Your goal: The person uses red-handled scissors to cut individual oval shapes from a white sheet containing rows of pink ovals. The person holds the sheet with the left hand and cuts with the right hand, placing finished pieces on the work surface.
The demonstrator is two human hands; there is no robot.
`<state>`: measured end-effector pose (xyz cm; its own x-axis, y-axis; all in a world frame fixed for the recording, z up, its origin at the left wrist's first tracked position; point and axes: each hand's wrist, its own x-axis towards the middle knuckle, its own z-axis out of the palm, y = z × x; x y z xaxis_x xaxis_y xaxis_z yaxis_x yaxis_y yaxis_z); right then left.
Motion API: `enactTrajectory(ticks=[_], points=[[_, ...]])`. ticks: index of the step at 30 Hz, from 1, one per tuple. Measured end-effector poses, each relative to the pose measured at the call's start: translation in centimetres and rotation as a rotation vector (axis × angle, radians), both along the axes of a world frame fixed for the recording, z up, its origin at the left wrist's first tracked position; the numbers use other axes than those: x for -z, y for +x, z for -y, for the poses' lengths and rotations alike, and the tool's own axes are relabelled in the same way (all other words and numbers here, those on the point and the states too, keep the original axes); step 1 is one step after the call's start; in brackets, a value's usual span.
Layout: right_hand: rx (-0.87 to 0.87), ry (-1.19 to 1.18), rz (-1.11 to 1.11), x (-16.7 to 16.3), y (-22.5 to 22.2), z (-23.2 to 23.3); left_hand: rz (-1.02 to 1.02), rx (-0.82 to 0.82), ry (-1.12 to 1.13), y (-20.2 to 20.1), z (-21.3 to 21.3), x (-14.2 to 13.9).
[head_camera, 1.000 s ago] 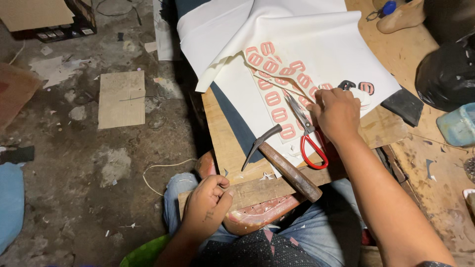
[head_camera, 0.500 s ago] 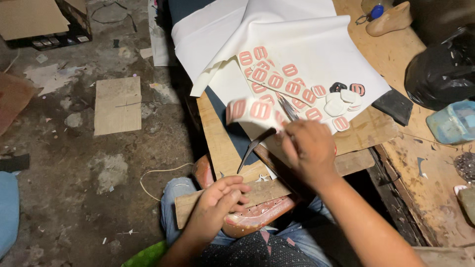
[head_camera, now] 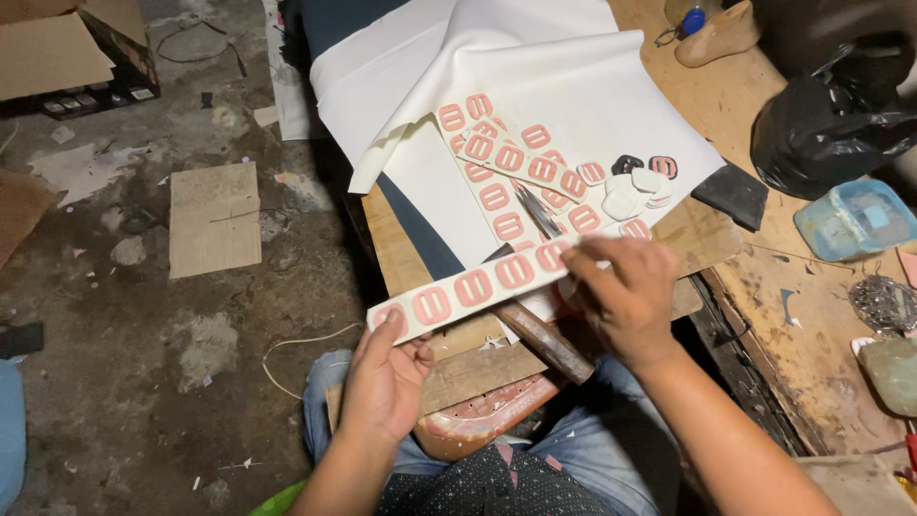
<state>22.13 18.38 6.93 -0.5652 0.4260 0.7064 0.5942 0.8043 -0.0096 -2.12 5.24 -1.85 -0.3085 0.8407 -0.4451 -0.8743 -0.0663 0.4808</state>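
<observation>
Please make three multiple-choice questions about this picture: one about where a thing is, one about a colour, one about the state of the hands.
1. Where does the hammer lie?
A. On the floor beside the cardboard box
B. On the wooden board, under the strip held by the hands
C. Inside the blue tub

2. What colour are the buckle shapes on the strip?
A. Green
B. Black
C. Pink-red

3. How is the strip held?
A. Both hands grip it, one at each end
B. Only the right hand touches it
C. It lies untouched on the white sheet

Answers:
1. B: the hammer rests on the wooden board, its handle passing below the strip.
2. C: the shapes are pink-red on white backing.
3. A: the left hand pinches the lower left end and the right hand the upper right end.
</observation>
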Motion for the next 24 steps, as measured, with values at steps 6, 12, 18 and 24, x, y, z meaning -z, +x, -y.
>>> enactTrajectory(ticks=[6, 12, 18, 24], points=[[0.380, -0.453, 0.183, 3.3, 1.1, -1.7, -0.184, 0.051, -0.169, 1.1, 0.2, 0.5], [0.355, -0.594, 0.177, 5.1, 2.2, -2.5, -0.224, 0.017, -0.211, 0.4, 0.5, 1.3], [0.559, -0.889, 0.108, 3.7, 4.1, -2.2, -0.232, -0.049, -0.231, -0.1, 0.4, 1.1], [0.139, -1.499, -0.471, 3.6, 6.9, 0.6, -0.218, 0.006, -0.298, -0.2, 1.0, 0.6]])
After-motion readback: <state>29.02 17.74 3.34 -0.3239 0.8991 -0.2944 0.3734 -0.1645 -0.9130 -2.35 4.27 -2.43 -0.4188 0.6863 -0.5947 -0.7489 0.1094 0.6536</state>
